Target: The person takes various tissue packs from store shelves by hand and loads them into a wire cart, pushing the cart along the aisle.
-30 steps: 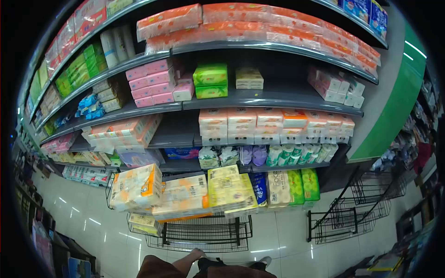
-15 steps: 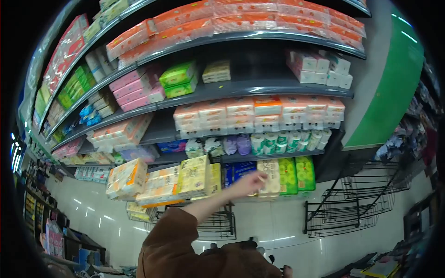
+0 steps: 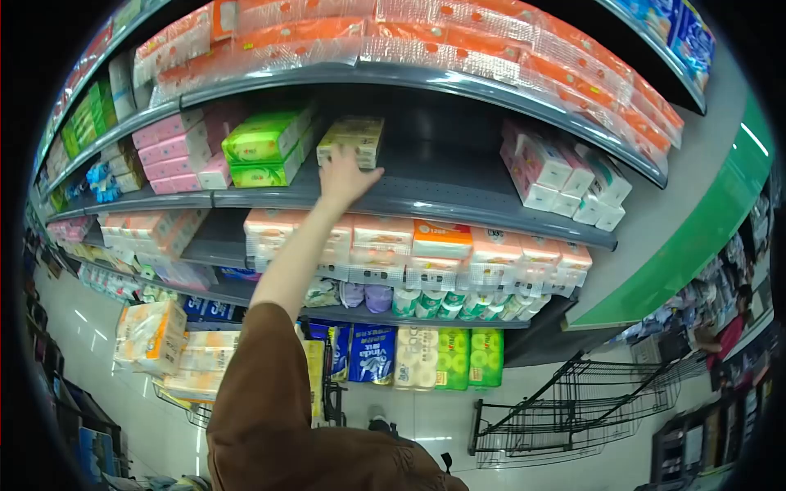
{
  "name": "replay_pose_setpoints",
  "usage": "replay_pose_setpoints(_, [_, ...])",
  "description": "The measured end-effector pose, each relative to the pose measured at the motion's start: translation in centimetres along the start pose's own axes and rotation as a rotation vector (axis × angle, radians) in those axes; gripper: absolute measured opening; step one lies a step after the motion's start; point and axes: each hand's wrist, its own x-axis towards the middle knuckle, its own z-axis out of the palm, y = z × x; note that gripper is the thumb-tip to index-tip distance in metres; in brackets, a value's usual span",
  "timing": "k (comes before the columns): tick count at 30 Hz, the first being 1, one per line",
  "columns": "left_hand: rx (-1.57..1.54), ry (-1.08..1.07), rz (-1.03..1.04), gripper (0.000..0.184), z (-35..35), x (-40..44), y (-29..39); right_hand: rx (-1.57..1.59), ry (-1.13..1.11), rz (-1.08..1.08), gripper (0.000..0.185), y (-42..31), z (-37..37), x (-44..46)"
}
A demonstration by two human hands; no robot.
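My left hand [image 3: 348, 173] reaches up to the middle shelf, in front of a small pale yellow pack of tissues [image 3: 360, 136]. Its fingers are spread over the pack's front, with the thumb sticking out to the right. The hand seems to touch the pack, but no grip round it shows. Left of it stand two stacked green tissue packs [image 3: 268, 139], then pink tissue packs [image 3: 172, 151]. My right hand is out of view.
Orange tissue packs [image 3: 442, 41] fill the shelf above; peach-and-white packs [image 3: 381, 237] line the one below. White tissue packs [image 3: 544, 168] stand at the right. Toilet roll packs [image 3: 453, 358] sit at the bottom. A black wire rack [image 3: 573, 409] stands on the floor.
My left hand has risen from the toilet roll packs at the bottom to the pale yellow tissue pack. The view has shifted, bringing the upper shelves closer.
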Motion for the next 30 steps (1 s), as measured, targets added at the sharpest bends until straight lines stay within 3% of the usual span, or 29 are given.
replay_pose_setpoints(3, [0.182,-0.115,-0.229,0.106,0.9,5.0,-0.2,0.031,0.051,-0.175,0.037,-7.4,-0.6,4.3])
replay_pose_setpoints(5, [0.104,-0.247,-0.357,0.118,2.9,7.2,-0.6,0.023,0.059,-0.285,0.038,-17.5,3.0,-2.0])
replay_pose_setpoints(8, [0.215,-0.360,-0.457,0.122,3.5,8.5,0.6,-0.049,-0.062,-0.407,0.040,-25.5,6.9,-3.4])
replay_pose_setpoints(11, [0.200,-0.355,-0.482,0.117,4.5,9.6,0.1,-0.209,-0.141,-0.523,0.039,-31.8,10.7,-5.8])
replay_pose_setpoints(12, [0.209,-0.255,-0.470,0.105,4.4,9.3,0.4,-0.268,-0.168,-0.560,0.039,-33.0,11.6,-5.4])
replay_pose_setpoints(15, [-0.074,0.029,-0.365,0.095,2.9,8.9,-0.4,-0.442,-0.241,-0.673,0.039,-37.0,13.8,-7.0])
replay_pose_setpoints(16, [-0.085,0.196,-0.347,0.078,2.2,8.6,-0.2,-0.500,-0.268,-0.708,0.039,-38.0,14.7,-8.1])
replay_pose_setpoints(17, [-0.107,0.240,-0.257,0.074,1.4,7.9,-0.3,-0.466,-0.346,-0.721,0.040,-38.8,15.6,-8.9])
replay_pose_setpoints(19, [-0.145,0.312,-0.089,0.064,-2.5,4.3,1.6,-0.409,-0.497,-0.726,0.041,-40.1,16.4,-10.8])
replay_pose_setpoints(20, [-0.133,0.383,0.017,0.049,-4.7,1.5,3.5,-0.420,-0.596,-0.729,0.042,-40.9,16.8,-12.4])
replay_pose_setpoints(21, [-0.139,0.453,0.125,0.049,-5.8,-1.0,3.9,-0.430,-0.697,-0.731,0.042,-42.0,17.4,-14.5])
replay_pose_setpoints(26, [-0.213,0.560,0.227,0.064,-12.0,-18.8,9.1,-0.233,-1.354,-0.552,0.060,-49.0,20.6,-24.5])
replay_pose_setpoints(28, [-0.251,0.647,0.232,0.072,-11.6,-26.6,10.4,-0.112,-1.615,-0.534,0.089,-51.0,22.7,-28.4])
replay_pose_setpoints(29, [-0.292,0.679,0.222,0.074,-10.5,-30.5,10.7,-0.052,-1.593,-0.513,0.094,-50.9,23.7,-29.2])
replay_pose_setpoints(30, [-0.193,0.572,0.238,0.072,-10.4,-34.6,10.9,-0.002,-1.714,-0.668,0.099,-50.9,24.5,-31.8])
